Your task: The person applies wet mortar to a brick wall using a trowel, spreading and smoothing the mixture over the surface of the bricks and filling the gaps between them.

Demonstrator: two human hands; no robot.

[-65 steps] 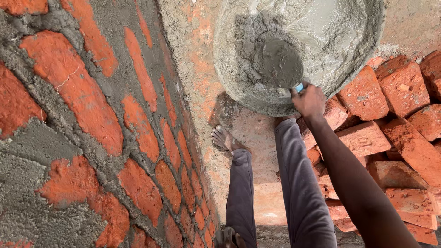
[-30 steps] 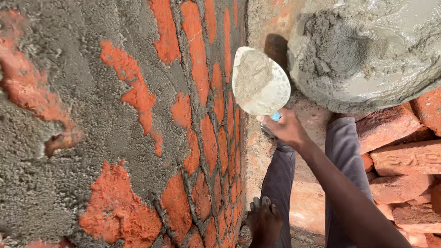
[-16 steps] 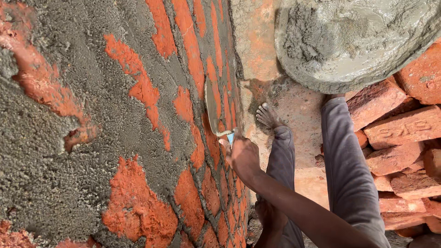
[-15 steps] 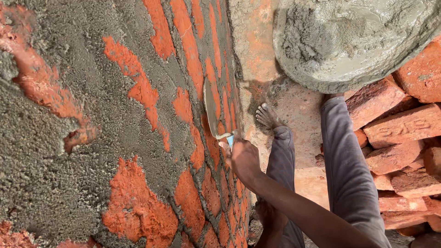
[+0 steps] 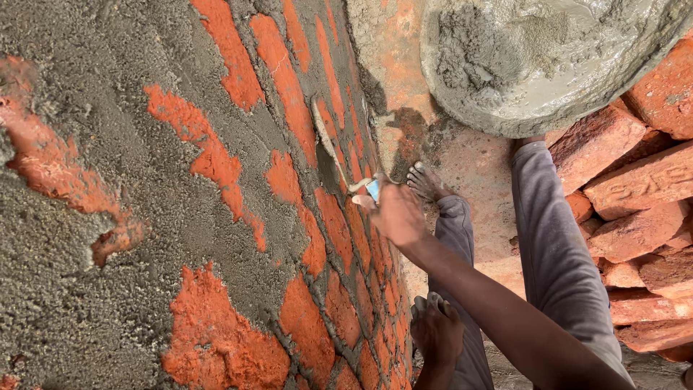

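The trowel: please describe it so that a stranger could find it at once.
Start at the brick wall filling the left side. Near its right edge, the right hand presses the trowel flat against the bricks. It is the only thin pale blade there, with a blue handle.

Mortar pan: round pan [image 5: 505, 119] upper right, holding wet grey mortar [image 5: 498, 50]
Loose bricks: red bricks [image 5: 635, 188] stacked beside it, right edge
Floor: dusty ground [image 5: 484, 188] below
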